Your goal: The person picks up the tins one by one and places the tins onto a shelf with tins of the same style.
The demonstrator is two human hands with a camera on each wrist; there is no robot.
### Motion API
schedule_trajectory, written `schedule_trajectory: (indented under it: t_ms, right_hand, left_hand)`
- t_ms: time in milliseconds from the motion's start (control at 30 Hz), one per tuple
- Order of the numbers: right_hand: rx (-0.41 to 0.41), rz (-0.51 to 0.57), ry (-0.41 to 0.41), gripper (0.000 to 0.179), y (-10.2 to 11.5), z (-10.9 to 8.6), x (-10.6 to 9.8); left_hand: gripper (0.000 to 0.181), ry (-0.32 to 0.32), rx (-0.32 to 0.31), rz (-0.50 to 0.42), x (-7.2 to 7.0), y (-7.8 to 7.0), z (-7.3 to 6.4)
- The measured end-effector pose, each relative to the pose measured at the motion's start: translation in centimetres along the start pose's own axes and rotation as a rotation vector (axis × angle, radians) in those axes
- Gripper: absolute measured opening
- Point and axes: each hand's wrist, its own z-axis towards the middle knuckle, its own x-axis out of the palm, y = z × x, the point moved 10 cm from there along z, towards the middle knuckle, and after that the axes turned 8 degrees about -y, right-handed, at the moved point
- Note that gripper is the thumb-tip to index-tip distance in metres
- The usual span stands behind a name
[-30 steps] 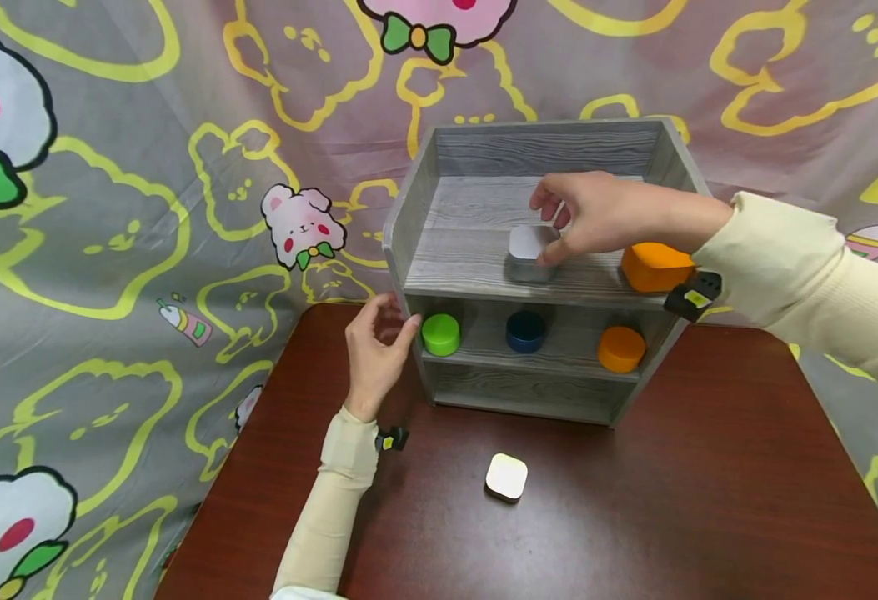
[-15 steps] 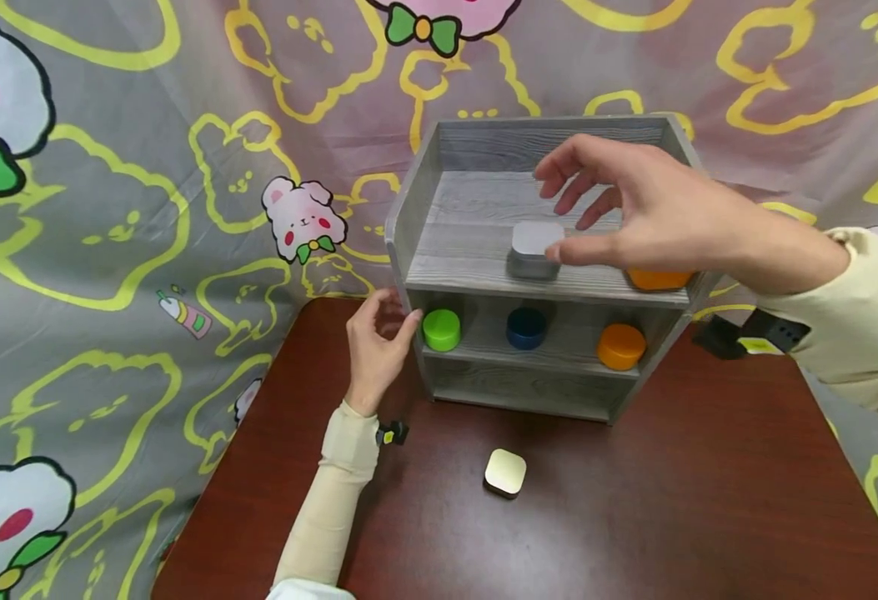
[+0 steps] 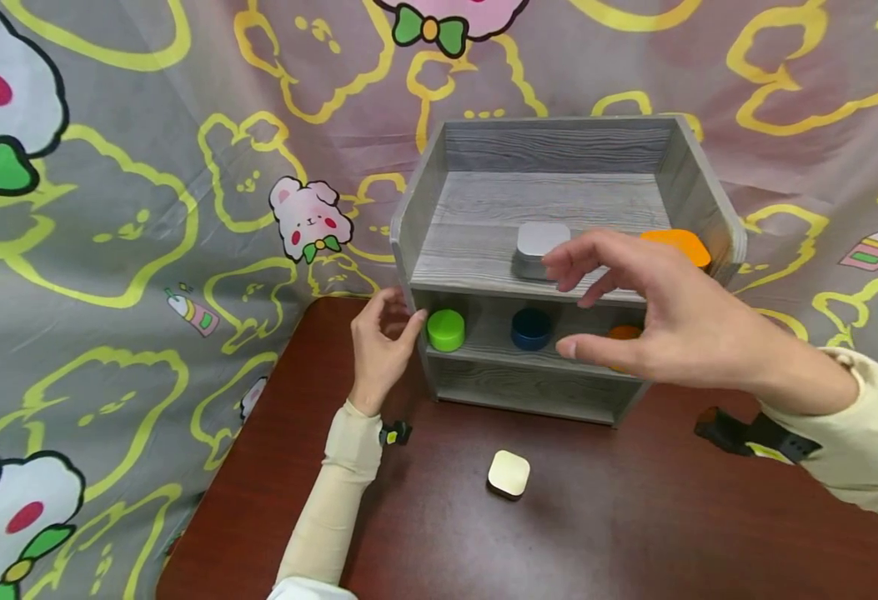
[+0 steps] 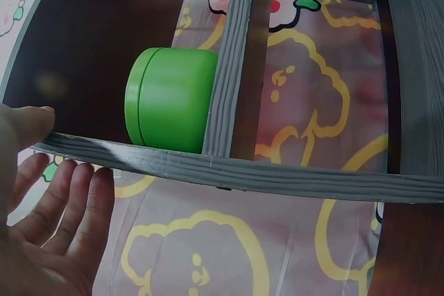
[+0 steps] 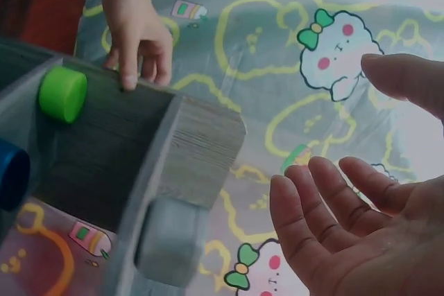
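right grip (image 3: 659,317) hanging apart, empty, near grey box (image 3: 543,239) | left grip (image 3: 381,346) clamping shelf (image 3: 419,212) side | apparently shelving boxes | next likely needing a reach below to pale box (image 3: 509,472)

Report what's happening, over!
Left hand holding shelf side. Right hand empty. Gray box up top, untouched. Right hand partly hides round orange tub in head view.

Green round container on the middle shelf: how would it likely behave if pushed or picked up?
The green round container would probably slide rather than roll, standing on its flat end on the middle shelf. It looks stiff: its wall shows no dents. The seam near its top suggests a lid, which might lift off.
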Motion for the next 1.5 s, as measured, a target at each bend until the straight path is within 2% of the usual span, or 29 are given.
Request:
schedule_trajectory:
  t_ms: [67, 100, 300, 333, 600, 933, 1067, 1233, 1500]
  right_hand:
    - [-0.014, 0.013, -0.009, 0.065, 0.0, -0.7, 0.4]
    - [-0.018, 0.016, -0.015, 0.066, -0.1, -1.0, 0.7]
    - [-0.026, -0.01, -0.049, 0.067, -1.1, -3.1, 2.6]
    - [-0.018, -0.01, -0.051, 0.066, -1.4, -3.5, 3.0]
    - [0.07, 0.004, -0.04, 0.06, -4.4, -6.6, 6.9]
    - [0.233, -0.002, -0.011, 0.059, -8.7, -10.6, 12.7]
    - [0.259, -0.006, -0.014, 0.059, -10.5, -12.4, 15.3]
    - [0.284, -0.064, -0.023, 0.061, -12.5, -14.5, 18.1]
    - [0.34, -0.118, 0.01, 0.065, -14.6, -17.0, 21.1]
  left_hand:
    - [0.027, 0.003, -0.004, 0.007, 0.0, 0.0, 0.0]
    - [0.027, 0.004, 0.004, 0.005, 0.0, 0.5, 0.0]
    - [0.026, 0.001, 0.017, 0.004, 0.0, 0.3, 0.0]
    - [0.026, 0.001, 0.008, 0.008, 0.0, -0.1, -0.1]
    - [0.026, 0.0, 0.014, 0.009, 0.0, 0.0, -0.1]
    - [0.029, 0.002, -0.006, 0.009, 0.1, 0.2, 0.0]
    - [0.028, -0.005, -0.002, 0.016, 0.0, 0.1, -0.1]
    - [0.028, -0.006, 0.006, 0.01, 0.0, 0.0, -0.1]
    - [0.031, 0.0, 0.006, 0.005, 0.1, -0.1, -0.1]
